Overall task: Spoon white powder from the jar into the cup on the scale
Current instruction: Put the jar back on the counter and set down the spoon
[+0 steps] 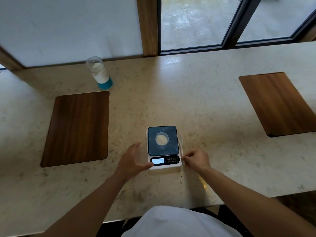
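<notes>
Near the counter's front edge, cup sits on scale; left hand spread, right hand pinching spoon: lift level toward the far-left jar.

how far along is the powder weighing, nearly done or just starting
Some powder is already in the small clear cup on the white digital scale, whose lit display seems to read 039. The white plastic spoon lies beside the scale, the right hand at its handle; the left hand touches the scale's front corner. The blue-based clear jar stands far off, still holding powder. Whether more is needed is unclear.
</notes>
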`<state>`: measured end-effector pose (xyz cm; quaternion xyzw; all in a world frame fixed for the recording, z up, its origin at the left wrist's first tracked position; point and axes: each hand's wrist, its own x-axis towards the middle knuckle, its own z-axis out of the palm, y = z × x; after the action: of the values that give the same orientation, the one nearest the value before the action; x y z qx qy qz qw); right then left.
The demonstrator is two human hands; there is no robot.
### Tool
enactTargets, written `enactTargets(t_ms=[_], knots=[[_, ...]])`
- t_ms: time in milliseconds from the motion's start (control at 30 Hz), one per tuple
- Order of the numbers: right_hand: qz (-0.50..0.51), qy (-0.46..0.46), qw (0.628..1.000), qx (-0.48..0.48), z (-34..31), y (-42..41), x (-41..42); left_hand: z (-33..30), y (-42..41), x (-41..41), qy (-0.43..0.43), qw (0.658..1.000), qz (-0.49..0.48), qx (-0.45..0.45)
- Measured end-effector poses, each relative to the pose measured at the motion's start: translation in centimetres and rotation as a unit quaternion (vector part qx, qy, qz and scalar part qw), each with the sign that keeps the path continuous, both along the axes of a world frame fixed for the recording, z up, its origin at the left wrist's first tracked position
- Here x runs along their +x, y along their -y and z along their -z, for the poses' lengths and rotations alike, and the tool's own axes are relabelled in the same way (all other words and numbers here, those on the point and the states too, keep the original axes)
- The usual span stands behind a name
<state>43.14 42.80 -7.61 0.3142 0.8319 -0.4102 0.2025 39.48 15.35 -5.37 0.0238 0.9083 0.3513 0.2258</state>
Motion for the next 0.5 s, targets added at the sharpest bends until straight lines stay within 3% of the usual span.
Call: enactTargets(t_ms=[500], knots=[[0.001,-0.008,1.0,0.007,-0.08,-0.54,0.08,0.35,0.01,-0.12,0.003,1.0,0.004,-0.02]])
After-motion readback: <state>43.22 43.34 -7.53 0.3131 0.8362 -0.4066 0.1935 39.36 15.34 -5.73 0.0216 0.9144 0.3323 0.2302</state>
